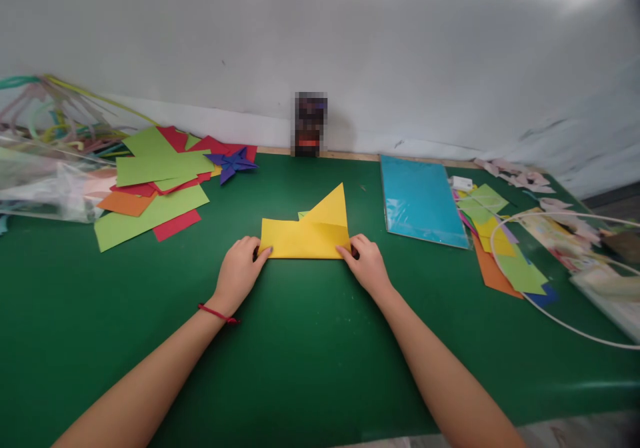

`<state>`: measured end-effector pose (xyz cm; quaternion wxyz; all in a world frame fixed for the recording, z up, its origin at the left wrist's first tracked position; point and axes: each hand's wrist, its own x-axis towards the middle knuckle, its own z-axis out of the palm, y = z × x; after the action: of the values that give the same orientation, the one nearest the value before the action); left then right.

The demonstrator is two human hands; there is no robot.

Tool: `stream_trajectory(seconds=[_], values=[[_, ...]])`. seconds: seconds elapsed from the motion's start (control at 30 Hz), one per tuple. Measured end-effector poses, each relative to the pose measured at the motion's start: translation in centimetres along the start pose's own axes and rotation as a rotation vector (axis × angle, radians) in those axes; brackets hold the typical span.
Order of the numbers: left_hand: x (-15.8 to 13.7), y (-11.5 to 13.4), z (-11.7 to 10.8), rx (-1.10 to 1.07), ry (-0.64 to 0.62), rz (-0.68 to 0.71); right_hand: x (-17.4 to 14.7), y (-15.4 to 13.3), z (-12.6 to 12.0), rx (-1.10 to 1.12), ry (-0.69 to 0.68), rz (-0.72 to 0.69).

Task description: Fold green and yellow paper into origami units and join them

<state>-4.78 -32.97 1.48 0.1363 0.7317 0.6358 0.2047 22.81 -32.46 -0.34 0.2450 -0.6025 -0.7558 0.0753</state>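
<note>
A folded sheet of yellow paper (305, 238) lies at the middle of the green table, with one pointed flap rising at its upper right. My left hand (241, 263) pinches its left end, thumb on top and the fingers curled beneath. At the opposite end, my right hand (367, 263) grips the paper's lower right corner between thumb and fingers. A small bit of green paper (303, 215) shows behind the yellow top edge. The undersides of both grips are hidden.
Left of the hands lie green paper sheets (163, 168), red and orange pieces, and a purple paper star (232, 165). A blue packet (423, 201) is at the right. Beyond it are paper scraps (500, 241) and a white cord loop (555, 323). A pixelated object (309, 125) stands against the wall.
</note>
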Motion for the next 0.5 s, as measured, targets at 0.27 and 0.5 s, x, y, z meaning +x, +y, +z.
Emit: stream_trajectory(seconds=[0.27, 0.5], values=[[-0.1, 0.5, 0.4, 0.065, 0.044, -0.089, 0.1, -0.1, 0.1, -0.028, 0.009, 0.010], [-1.3, 2.6, 0.4, 0.279, 0.133, 0.308, 0.0, -0.2, 0.3, -0.051, 0.030, -0.009]])
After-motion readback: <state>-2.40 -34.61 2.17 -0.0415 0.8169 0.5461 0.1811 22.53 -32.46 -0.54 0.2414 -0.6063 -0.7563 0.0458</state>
